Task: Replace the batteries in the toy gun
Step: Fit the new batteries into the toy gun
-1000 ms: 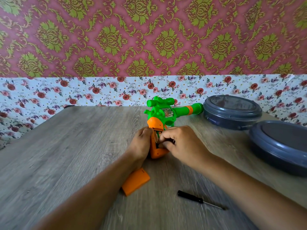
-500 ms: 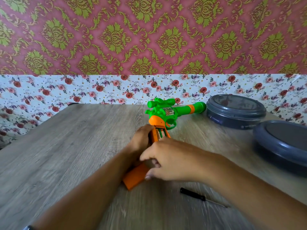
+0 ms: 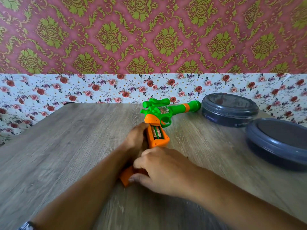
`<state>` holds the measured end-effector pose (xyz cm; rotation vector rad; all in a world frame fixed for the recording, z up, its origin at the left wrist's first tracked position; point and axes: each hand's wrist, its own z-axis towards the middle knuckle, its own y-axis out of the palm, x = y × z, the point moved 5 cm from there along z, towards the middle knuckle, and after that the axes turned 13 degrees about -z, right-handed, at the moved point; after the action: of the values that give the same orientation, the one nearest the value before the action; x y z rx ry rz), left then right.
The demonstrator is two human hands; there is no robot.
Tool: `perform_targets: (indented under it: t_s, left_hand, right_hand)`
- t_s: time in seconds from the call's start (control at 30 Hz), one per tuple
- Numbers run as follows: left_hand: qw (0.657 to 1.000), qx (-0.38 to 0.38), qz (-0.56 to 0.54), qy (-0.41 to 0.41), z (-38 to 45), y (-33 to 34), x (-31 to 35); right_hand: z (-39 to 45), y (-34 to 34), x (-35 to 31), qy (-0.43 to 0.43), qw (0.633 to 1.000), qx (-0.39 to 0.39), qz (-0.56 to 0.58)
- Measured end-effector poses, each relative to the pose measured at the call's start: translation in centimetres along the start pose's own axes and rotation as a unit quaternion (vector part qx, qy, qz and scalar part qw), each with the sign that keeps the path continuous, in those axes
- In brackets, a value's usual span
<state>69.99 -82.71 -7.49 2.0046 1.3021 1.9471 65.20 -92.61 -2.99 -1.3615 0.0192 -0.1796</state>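
Batteries (image 3: 157, 133) now uncovered in grip (image 3: 157, 141).

I see the green-and-orange plastic toy gun (image 3: 159, 113) lying on its side, barrel pointing right and away, orange grip toward me. Its battery bay is open, with two dark cylindrical batteries (image 3: 157, 132) seated side by side. The orange plastic battery cover (image 3: 127, 175) lies detached nearer me.
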Motion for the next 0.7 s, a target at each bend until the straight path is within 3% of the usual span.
perform_targets:
  t_s: [0.3,0.47,0.63,0.7]
  left_hand:
    - [0.999,0.012,-0.043,-0.014,-0.3,0.1,-0.2]
    - [1.000,0.021,-0.003,-0.008,-0.2,-0.2,-0.5]
    - [0.999,0.002,0.037,0.018,-0.1,-0.4,-0.1]
    - [0.999,-0.013,0.024,0.024,0.0,-0.5,0.4]
  right_hand:
    - [-1.2,-0.4,-0.8,0.102,0.993,0.056,-0.020]
    - [-0.9,0.6,-2.2,0.130,0.990,-0.001,-0.046]
    - [-1.4,-1.0,-0.5,0.133,0.989,-0.041,0.053]
    - [-1.5,-2.6,2.3,0.170,0.977,0.016,0.127]
